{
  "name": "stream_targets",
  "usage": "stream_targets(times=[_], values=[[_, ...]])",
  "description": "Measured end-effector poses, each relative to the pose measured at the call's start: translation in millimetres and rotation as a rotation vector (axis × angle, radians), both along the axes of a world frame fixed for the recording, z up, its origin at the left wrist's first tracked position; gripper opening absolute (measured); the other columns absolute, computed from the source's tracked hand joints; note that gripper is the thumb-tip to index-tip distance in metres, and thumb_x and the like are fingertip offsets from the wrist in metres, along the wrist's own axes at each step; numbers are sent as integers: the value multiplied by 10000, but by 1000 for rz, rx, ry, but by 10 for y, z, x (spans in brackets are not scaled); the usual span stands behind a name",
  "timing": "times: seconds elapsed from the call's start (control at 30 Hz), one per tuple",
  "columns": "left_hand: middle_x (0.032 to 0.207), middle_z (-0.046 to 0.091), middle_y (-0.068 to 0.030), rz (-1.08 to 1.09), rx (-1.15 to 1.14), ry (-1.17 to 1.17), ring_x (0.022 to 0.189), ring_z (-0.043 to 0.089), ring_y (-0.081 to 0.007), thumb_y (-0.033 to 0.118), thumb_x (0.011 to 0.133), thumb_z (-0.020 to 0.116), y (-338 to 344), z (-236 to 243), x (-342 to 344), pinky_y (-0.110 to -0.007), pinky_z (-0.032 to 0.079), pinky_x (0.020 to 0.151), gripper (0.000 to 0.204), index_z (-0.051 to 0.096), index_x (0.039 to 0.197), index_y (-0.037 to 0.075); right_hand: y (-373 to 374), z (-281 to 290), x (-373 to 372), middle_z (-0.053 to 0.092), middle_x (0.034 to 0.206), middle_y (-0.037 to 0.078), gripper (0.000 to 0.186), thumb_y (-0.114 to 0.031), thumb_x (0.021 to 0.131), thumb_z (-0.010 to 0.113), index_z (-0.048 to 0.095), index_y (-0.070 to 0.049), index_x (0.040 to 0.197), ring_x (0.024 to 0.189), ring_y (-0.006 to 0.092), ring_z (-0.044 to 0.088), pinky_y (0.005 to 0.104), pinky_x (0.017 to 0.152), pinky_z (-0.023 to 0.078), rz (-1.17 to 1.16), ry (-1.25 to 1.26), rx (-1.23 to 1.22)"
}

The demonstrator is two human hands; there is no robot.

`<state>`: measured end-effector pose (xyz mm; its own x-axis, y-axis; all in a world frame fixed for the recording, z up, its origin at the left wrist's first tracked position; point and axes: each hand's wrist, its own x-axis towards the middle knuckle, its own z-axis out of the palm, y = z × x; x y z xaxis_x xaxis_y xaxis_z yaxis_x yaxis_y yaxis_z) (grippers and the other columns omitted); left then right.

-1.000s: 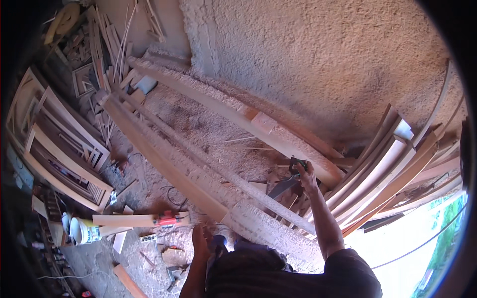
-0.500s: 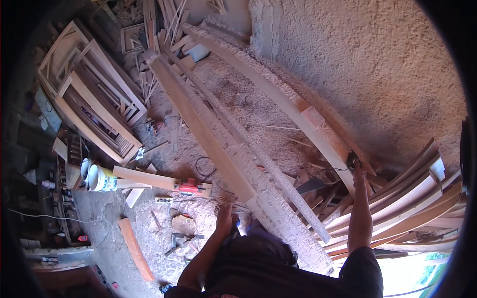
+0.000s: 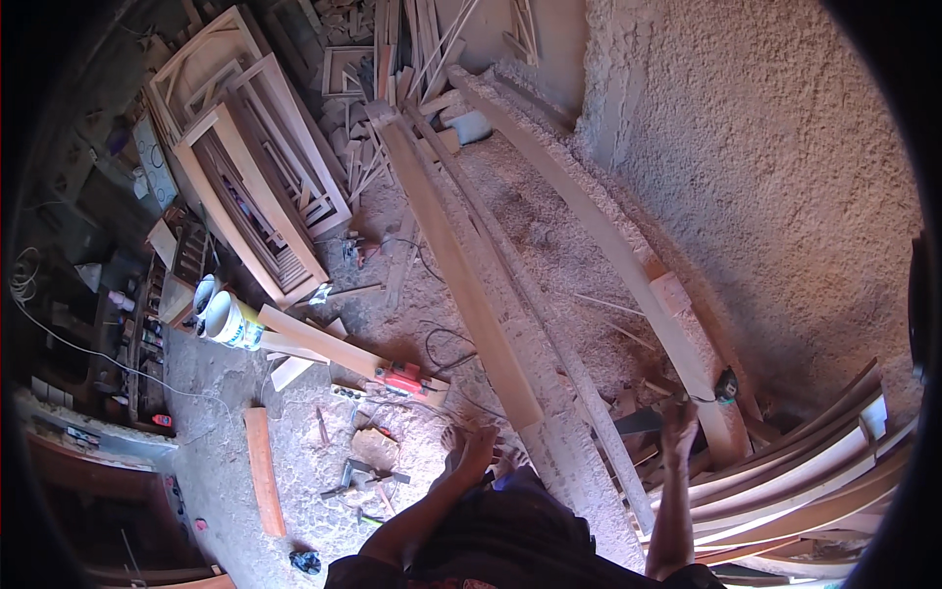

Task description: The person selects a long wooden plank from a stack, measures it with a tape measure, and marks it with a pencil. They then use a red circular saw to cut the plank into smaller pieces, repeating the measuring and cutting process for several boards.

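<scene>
My right hand (image 3: 677, 432) is over the near right end of a long curved wooden beam (image 3: 608, 265), fingers stretched out with nothing in them that I can see. Just to its right, a small dark tool with a greenish patch (image 3: 726, 386) rests on the beam, apart from the fingers; its kind is too small to make out. My left hand (image 3: 476, 452) hangs low in front of my body, above my bare feet, and looks empty with its fingers extended. A long flat board (image 3: 456, 285) lies just ahead of that hand, on a dusty plank (image 3: 579, 471).
A red power tool (image 3: 402, 377) sits on a board to the left, its cord nearby. White buckets (image 3: 232, 320), wooden frames (image 3: 255, 167) and an orange-brown curved piece (image 3: 263, 471) are on the left. Curved boards (image 3: 795, 471) are stacked at right, beside a rough wall (image 3: 756, 177).
My right hand has come off the dark tool and drawn back toward me, leaving it on the beam. My left hand has shifted slightly. The view has swung left.
</scene>
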<state>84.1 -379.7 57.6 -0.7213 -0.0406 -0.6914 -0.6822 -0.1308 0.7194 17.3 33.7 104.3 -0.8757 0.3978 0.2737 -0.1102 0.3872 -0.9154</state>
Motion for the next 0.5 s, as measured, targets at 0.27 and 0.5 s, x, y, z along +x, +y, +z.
stream_targets(times=[0.27,0.5], values=[[1193,564,-172,27,-286,229,930,603,-213,364,937,629,45,-450,-360,-328,517,709,623,370,1377,8,-1688,-38,369,610,997,196,328,-168,883,644,567,-34,1172,954,392,601,471,789,507,359,-209,425],[1457,301,-331,155,-581,555,1353,354,-413,462,733,818,503,-260,-831,-467,326,1109,1185,75,1514,-29,-1741,-68,376,594,1033,204,349,-177,938,562,534,-49,1262,949,408,607,509,756,504,300,-236,555]])
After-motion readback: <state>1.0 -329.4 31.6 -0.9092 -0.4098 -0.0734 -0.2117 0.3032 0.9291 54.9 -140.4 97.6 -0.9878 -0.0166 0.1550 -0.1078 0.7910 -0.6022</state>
